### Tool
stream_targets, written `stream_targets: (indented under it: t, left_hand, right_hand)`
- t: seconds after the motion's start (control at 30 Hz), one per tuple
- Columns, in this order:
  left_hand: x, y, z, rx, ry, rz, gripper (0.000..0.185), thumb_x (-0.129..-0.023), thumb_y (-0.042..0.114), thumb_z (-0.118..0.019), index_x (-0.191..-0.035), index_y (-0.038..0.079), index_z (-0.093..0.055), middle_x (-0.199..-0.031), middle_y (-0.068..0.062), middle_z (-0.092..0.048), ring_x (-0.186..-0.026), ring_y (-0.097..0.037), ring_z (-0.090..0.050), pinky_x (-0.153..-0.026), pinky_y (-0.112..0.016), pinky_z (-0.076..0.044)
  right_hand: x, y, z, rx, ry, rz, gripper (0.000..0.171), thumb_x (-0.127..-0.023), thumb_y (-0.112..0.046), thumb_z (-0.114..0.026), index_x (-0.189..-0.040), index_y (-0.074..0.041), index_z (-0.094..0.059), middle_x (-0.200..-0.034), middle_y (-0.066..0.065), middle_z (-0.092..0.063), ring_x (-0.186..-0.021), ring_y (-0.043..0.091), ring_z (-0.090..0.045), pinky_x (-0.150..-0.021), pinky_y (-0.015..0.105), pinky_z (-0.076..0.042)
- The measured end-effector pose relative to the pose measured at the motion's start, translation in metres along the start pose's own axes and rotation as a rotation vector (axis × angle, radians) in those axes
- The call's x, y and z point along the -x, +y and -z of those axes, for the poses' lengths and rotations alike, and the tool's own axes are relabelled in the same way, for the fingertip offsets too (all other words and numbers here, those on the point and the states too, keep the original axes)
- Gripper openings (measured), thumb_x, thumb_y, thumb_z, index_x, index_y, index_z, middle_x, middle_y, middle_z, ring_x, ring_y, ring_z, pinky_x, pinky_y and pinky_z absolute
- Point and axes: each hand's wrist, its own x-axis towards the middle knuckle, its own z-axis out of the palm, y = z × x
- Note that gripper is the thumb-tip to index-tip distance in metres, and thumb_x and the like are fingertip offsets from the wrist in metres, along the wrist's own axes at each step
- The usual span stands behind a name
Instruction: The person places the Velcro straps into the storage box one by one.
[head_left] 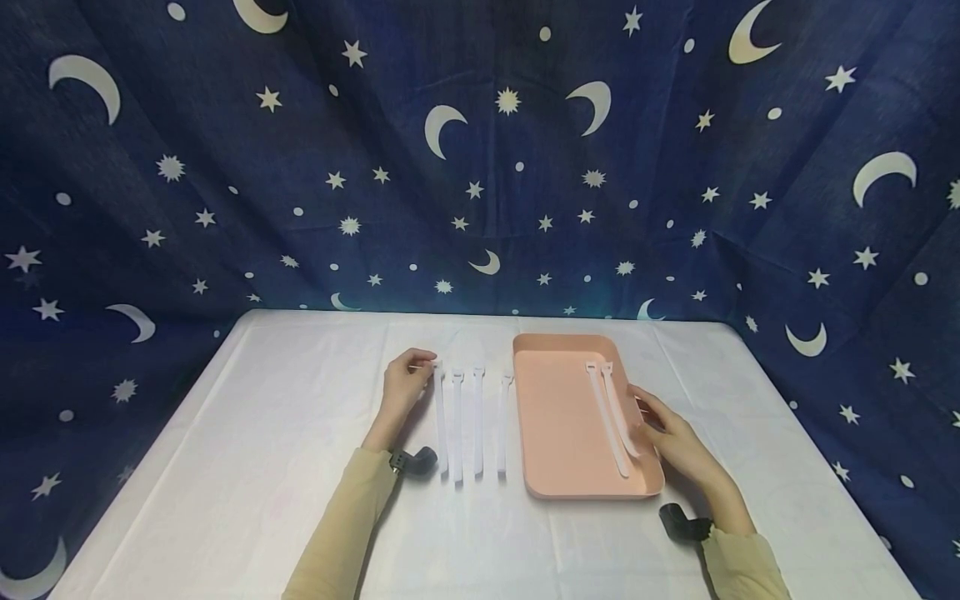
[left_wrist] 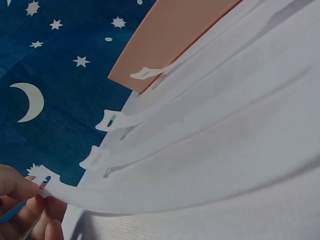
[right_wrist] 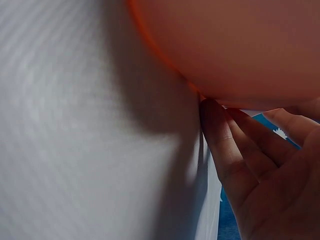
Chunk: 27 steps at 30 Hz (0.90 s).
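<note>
Near the middle of the table, my left hand pinches the slotted head of the leftmost white hook-and-loop cable tie. In the left wrist view that cable tie bows down from the fingertips, its head raised. To its right lie three more white cable ties, lengthwise and roughly parallel. My right hand grips the right side of a peach tray, thumb at the rim. In the right wrist view, fingertips touch the tray's lower edge. Two cable ties lie inside the tray's right half.
A white cloth covers the table. Behind and around it hangs a dark blue curtain with moons and stars. A black wrist camera sits beside the left wrist, another camera beside the right wrist.
</note>
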Motion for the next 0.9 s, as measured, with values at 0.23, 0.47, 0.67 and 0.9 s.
stream_targets:
  t: [0.23,0.47,0.67,0.9]
  left_hand:
    - [-0.001,0.003,0.002,0.02,-0.001,0.012,0.018,-0.089,0.006,-0.06,-0.104,0.006,-0.069,-0.095,-0.014,-0.067,-0.075,-0.016,-0.06,-0.062,-0.02,-0.048]
    - [0.0,0.008,0.004,0.027,-0.002,0.012,0.017,-0.089,0.007,-0.061,-0.103,0.007,-0.07,-0.094,-0.013,-0.067,-0.073,-0.013,-0.059,-0.064,-0.021,-0.047]
    - [0.001,0.012,0.007,0.05,-0.002,0.001,0.017,-0.089,0.007,-0.061,-0.103,0.007,-0.07,-0.095,-0.014,-0.067,-0.078,-0.022,-0.064,-0.065,-0.021,-0.049]
    - [0.004,0.021,0.009,0.073,-0.023,-0.022,0.017,-0.09,0.008,-0.06,-0.104,0.006,-0.069,-0.095,-0.014,-0.068,-0.08,-0.019,-0.066,-0.068,-0.021,-0.051]
  right_hand:
    - [0.0,-0.002,0.0,0.008,0.0,-0.005,0.063,-0.097,-0.018,-0.052,-0.153,-0.012,-0.024,-0.15,0.029,-0.033,-0.137,0.051,-0.032,-0.108,0.064,-0.03]
    - [0.001,-0.002,0.0,0.008,0.005,0.011,0.062,-0.096,-0.015,-0.052,-0.152,-0.01,-0.024,-0.149,0.03,-0.034,-0.136,0.052,-0.032,-0.108,0.063,-0.03]
    - [0.0,0.0,-0.001,0.005,0.005,0.011,0.062,-0.096,-0.015,-0.052,-0.152,-0.011,-0.025,-0.149,0.029,-0.033,-0.137,0.052,-0.032,-0.109,0.063,-0.029]
    - [0.0,0.001,-0.001,0.006,0.008,0.009,0.062,-0.096,-0.015,-0.052,-0.152,-0.011,-0.025,-0.149,0.029,-0.034,-0.137,0.052,-0.032,-0.109,0.063,-0.029]
